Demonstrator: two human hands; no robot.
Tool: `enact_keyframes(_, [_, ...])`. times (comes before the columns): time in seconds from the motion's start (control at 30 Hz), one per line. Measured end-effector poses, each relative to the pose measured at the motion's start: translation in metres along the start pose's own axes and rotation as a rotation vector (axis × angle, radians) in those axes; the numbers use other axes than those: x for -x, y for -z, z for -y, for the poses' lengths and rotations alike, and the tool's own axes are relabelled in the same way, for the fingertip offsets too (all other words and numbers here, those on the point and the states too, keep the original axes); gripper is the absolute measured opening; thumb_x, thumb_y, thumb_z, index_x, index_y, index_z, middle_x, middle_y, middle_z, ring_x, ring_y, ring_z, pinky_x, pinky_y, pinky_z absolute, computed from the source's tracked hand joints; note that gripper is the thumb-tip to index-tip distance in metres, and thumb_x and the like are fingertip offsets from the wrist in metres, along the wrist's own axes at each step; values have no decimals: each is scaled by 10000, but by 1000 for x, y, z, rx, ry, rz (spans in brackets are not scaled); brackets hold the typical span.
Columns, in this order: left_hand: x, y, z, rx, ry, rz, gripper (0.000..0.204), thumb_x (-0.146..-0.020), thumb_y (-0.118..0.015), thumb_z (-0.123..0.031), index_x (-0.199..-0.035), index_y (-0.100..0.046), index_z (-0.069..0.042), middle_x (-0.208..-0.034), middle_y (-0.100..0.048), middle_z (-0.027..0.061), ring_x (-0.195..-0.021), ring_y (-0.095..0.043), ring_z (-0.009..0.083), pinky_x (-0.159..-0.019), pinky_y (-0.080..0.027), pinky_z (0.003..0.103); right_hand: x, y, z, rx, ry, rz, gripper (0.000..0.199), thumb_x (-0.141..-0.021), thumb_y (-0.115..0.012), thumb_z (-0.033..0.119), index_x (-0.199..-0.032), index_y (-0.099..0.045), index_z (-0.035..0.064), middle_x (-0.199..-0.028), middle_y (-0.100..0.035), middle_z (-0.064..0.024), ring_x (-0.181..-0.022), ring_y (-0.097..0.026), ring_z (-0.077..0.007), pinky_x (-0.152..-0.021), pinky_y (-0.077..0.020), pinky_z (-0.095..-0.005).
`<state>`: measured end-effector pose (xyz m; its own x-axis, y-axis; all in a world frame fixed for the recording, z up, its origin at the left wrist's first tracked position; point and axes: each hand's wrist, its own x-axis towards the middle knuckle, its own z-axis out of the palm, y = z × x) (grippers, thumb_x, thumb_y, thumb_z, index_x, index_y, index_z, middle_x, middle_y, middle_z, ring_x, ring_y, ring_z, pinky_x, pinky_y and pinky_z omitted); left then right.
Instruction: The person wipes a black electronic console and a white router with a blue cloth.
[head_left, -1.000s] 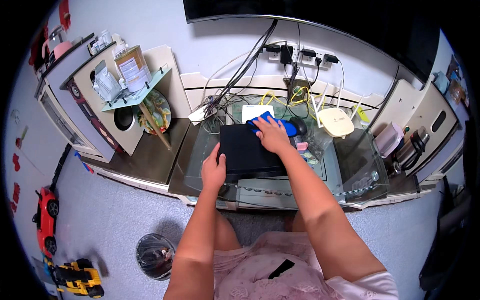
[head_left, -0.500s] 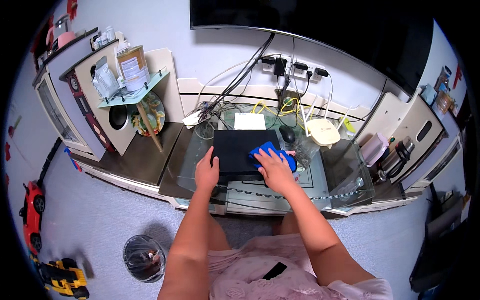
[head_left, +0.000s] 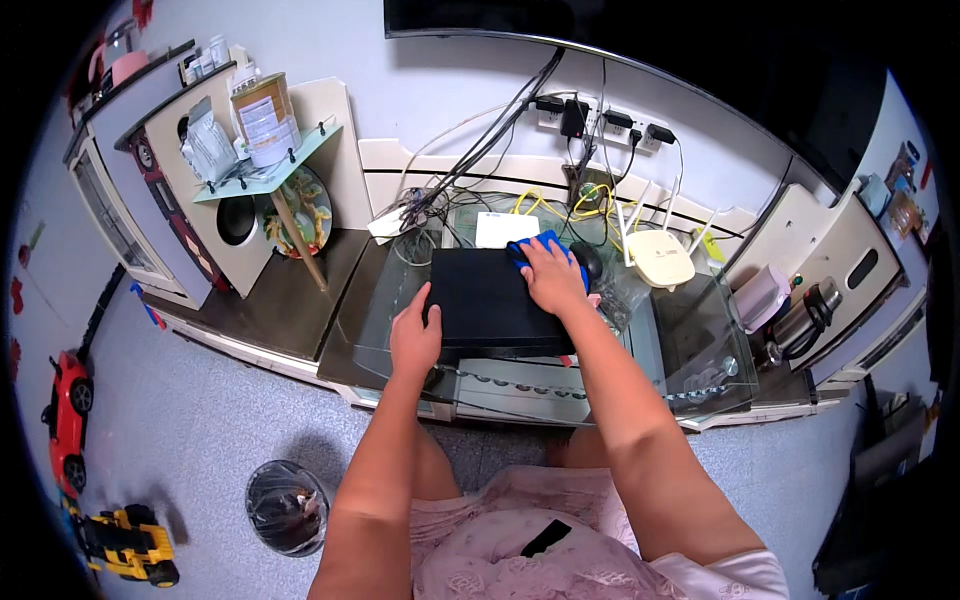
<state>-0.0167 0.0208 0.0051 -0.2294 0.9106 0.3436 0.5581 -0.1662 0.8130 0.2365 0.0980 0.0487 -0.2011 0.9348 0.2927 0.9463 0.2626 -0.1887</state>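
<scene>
Blue cloth [head_left: 522, 257] under right fingers [head_left: 538, 260]; left fingers [head_left: 421, 298] against black box [head_left: 485, 300].

Outfit [head_left: 500, 555] is a pale pink, loose, lightweight thing with wavy folds and raised flowery swirls toward the near edge. There's a slanted solid-black strip [head_left: 546, 538] on the front, kinda eye-catching. Right sleeve [head_left: 728, 577] is short and whitish with faint patterning. Both forearms are bare, same with the left hand [head_left: 415, 335] and right hand [head_left: 553, 278].
</scene>
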Motion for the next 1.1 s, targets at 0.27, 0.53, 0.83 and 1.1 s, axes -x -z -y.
enact_keyframes(0.27, [1, 0, -9, -29, 21, 18, 447, -953, -564, -251, -1390, -570, -155, -1120, -685, 218, -1047, -646, 390, -933, -488, 432, 16, -3, 10, 83, -22, -16, 488, -1007, -479, 346, -1465, -458, 176, -1559, -405, -65, -1463, -322, -302, -1190, -217, -560])
enact_keyframes(0.53, [3, -3, -3, -15, 50, 23, 439, -967, -552, -276, -1388, -574, -154, -1167, -668, 203, -1106, -608, 380, -976, -466, 451, 103, 14, 48, -14, 132, -56, 439, -978, -553, 250, -1416, -532, 213, -1512, -480, -39, -1431, -378, -305, -1180, -244, -538])
enact_keyframes(0.83, [4, 2, -2, -27, 11, -1, 405, -1005, -491, -288, -1371, -586, -143, -1146, -682, 190, -1107, -609, 388, -978, -459, 454, 68, 3, 81, -93, 224, 23, 424, -979, -575, 237, -1403, -551, 252, -1502, -496, -43, -1428, -389, -324, -1161, -274, -563])
enact_keyframes(1.1, [0, -1, -5, 16, -47, -40, 401, -1027, -438, -301, -1328, -615, -105, -1115, -686, 226, -1058, -630, 416, -945, -470, 477, -9, -23, 100, -60, 215, -1, 429, -997, -543, 289, -1424, -519, 258, -1534, -453, -31, -1442, -361, -322, -1151, -274, -588])
